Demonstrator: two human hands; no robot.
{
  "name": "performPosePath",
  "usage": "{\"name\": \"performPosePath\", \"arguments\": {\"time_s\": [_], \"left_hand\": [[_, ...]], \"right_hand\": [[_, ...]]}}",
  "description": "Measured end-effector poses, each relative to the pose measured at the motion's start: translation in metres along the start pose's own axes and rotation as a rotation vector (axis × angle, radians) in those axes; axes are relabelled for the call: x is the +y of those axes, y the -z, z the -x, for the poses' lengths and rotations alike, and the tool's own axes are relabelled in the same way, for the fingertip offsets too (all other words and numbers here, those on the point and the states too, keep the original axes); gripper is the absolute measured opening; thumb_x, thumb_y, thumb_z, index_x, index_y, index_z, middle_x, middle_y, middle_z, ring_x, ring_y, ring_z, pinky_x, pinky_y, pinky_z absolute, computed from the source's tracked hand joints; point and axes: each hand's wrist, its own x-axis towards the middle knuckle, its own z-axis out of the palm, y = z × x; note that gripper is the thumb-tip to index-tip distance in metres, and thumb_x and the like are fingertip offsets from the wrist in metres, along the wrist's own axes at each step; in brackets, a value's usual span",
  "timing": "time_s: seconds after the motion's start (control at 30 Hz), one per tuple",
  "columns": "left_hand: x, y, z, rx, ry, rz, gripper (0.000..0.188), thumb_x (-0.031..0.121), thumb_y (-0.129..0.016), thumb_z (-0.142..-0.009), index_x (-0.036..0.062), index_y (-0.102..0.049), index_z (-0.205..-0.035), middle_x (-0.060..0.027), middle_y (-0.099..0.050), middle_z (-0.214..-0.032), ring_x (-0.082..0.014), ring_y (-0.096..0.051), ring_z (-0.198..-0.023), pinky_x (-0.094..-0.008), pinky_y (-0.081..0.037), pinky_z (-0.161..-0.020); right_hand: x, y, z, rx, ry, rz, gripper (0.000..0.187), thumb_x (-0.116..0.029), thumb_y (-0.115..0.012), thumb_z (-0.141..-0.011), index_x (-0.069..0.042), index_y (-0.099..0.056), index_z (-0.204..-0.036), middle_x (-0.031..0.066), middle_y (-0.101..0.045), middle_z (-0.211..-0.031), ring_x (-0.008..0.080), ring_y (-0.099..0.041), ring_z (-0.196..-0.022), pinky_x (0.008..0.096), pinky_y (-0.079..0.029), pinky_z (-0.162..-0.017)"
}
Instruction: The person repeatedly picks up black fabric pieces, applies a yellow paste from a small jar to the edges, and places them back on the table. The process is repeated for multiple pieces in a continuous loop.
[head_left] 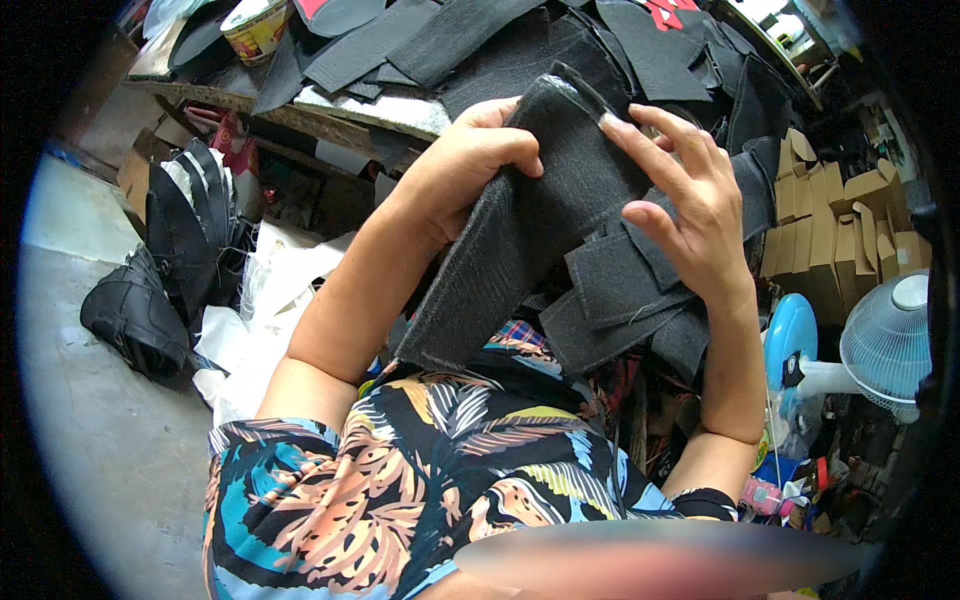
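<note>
A long black felt-like fabric piece (480, 270) slants up from my lap, its upper end raised in front of me. My left hand (475, 165) grips its left edge near the top, thumb pressed on the upper face. Along the top edge runs a whitish smear that looks like glue. My right hand (690, 185) has its fingers spread, and the index fingertip, whitish too, touches the top right corner. Under that hand several more black fabric strips (615, 275) lie in an overlapping pile.
A worktable edge (365, 125) ahead carries a heap of black fabric pieces (450, 45) and a yellow tub (255, 32). To the right are cardboard boxes (825, 225) and a fan (885, 345). Bundled black pieces (190, 225) and white cloth (265, 295) sit at left.
</note>
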Motion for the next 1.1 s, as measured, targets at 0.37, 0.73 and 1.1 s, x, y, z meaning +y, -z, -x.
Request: {"name": "performPosePath", "arguments": {"time_s": [0.37, 0.73, 1.1], "left_hand": [[0.002, 0.019, -0.010, 0.133, -0.018, -0.026, 0.030, -0.002, -0.059, -0.074, 0.0011, -0.063, -0.103, -0.0063, -0.065, -0.084, -0.0156, -0.064, -0.069, -0.0284, -0.057, -0.067], [0.012, 0.009, 0.005, 0.120, -0.167, 0.007, 0.044, -0.005, -0.055, -0.075, -0.0007, -0.059, -0.118, -0.0095, -0.067, -0.095, -0.0174, -0.067, -0.080, -0.0296, -0.058, -0.074], [0.053, 0.025, 0.065, 0.320, -0.306, -0.034, 0.058, -0.001, -0.061, -0.082, -0.0022, -0.049, -0.139, -0.0121, -0.065, -0.118, -0.0191, -0.066, -0.101, -0.0311, -0.055, -0.088]], "right_hand": [[0.018, 0.002, 0.013, 0.053, 0.079, 0.066, 0.068, -0.071, -0.038, -0.096, -0.022, -0.067, -0.133, 0.0090, -0.062, -0.129, 0.0257, -0.060, -0.104, 0.0407, -0.043, -0.092], [-0.006, 0.000, 0.015, -0.036, -0.086, -0.293, 0.067, -0.066, -0.039, -0.098, -0.015, -0.067, -0.130, 0.0131, -0.063, -0.120, 0.0303, -0.060, -0.101, 0.0407, -0.043, -0.093], [-0.005, 0.047, 0.115, 0.173, -0.459, -0.235, 0.075, -0.065, -0.036, -0.101, -0.001, -0.069, -0.123, 0.0183, -0.062, -0.126, 0.0318, -0.060, -0.115, 0.0423, -0.045, -0.098]]}}
